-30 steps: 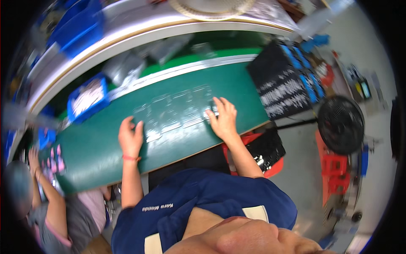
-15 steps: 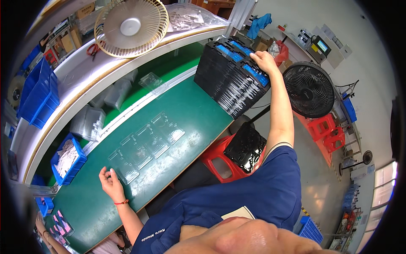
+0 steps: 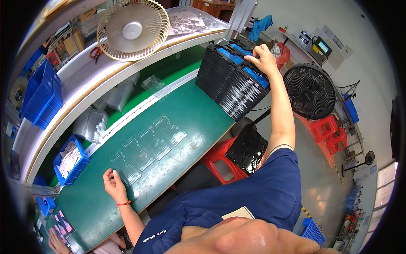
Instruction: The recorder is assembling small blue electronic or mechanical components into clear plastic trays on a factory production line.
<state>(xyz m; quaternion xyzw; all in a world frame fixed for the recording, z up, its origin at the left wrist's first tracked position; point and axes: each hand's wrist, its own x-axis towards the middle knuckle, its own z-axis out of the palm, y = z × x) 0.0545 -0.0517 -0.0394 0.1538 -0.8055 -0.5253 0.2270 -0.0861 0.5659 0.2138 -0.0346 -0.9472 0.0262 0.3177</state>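
My right hand [image 3: 264, 62] is over the top of a tall stack of black trays [image 3: 228, 86] at the far end of the bench. Blue pieces [image 3: 230, 56] lie in the top tray. The thumb and bent fingers are apart just above them, and nothing shows between. Close to the nearest of several clear plastic trays [image 3: 126, 167] is my left hand [image 3: 114, 185], fingers loosely curled and apart, holding nothing. Those clear trays lie in a slanting row on the green bench [image 3: 190, 112].
A black tray [image 3: 246, 146] rests on a red stool [image 3: 222, 163] beside the bench. Pale pieces fill a blue bin [image 3: 76, 169] at the left. A black fan [image 3: 311, 91] stands beyond my right arm. At the lower left, another person's hand [image 3: 57, 241] is near pink pieces [image 3: 63, 224].
My right hand has lifted slightly and shifted left over the top tray, its thumb now showing apart from the fingers. My left hand stays beside the clear trays. The other person's hand has moved.
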